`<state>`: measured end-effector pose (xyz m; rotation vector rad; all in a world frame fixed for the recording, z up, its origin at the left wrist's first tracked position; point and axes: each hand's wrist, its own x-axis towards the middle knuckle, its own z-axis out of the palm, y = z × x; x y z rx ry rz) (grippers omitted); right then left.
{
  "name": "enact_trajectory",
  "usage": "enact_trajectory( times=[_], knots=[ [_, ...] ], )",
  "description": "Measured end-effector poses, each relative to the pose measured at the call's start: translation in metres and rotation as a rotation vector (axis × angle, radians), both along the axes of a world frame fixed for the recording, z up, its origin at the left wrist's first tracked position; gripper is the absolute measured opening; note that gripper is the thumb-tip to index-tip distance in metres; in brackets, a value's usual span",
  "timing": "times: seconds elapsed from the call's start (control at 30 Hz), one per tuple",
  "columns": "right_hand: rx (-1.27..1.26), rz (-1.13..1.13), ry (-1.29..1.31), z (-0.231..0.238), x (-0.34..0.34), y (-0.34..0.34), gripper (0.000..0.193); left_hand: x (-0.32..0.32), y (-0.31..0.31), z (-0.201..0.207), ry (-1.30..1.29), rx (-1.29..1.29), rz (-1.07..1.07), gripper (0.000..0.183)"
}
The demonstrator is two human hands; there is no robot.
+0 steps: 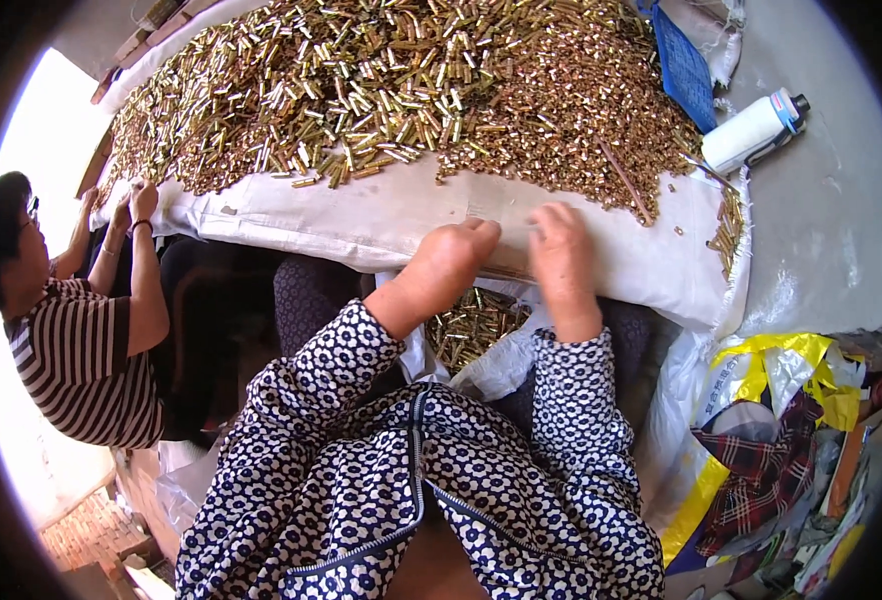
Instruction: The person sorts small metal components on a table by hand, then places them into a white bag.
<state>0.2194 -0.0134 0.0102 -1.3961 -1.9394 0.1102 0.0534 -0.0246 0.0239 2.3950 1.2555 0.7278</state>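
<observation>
My left hand (453,258) is closed above the near edge of the cloth-covered table (361,215); whatever its fingers grip, if anything, is hidden. Close beside it on the right, my right hand (563,255) has bent fingers smeared by motion. A large heap of small brass-coloured metal tubes (361,90) covers the far part of the table. Toward the right the heap turns into smaller copper-coloured metal pieces (581,110). Below my hands, a white bag (501,368) hangs open at my lap with many brass-coloured tubes (469,335) inside.
At the left another person (81,320) works at the same table edge with both hands. A thin brown stick (626,180) lies on the heap. A blue plastic basket (685,65) and a white bottle (751,132) are at the right. Yellow-and-white sacking (761,365) and plaid cloth (761,480) lie lower right.
</observation>
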Motion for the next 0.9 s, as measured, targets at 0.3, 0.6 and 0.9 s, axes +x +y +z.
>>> enact_trajectory(
  times=[0.3, 0.6, 0.9],
  knots=[
    [0.018, -0.332, -0.196, -0.010, 0.033, 0.015, 0.023, -0.004, -0.016, -0.003, -0.310, -0.030, -0.047, 0.008],
    [0.020, -0.314, -0.235, -0.005, 0.030, 0.019, 0.026, -0.041, -0.003, 0.006, -0.930, -0.842, 0.135, 0.008],
    [0.073, -0.349, -0.186, -0.011, 0.038, 0.018, 0.020, -0.077, -0.010, 0.011, -0.898, -0.607, 0.204, 0.005]
  ],
)
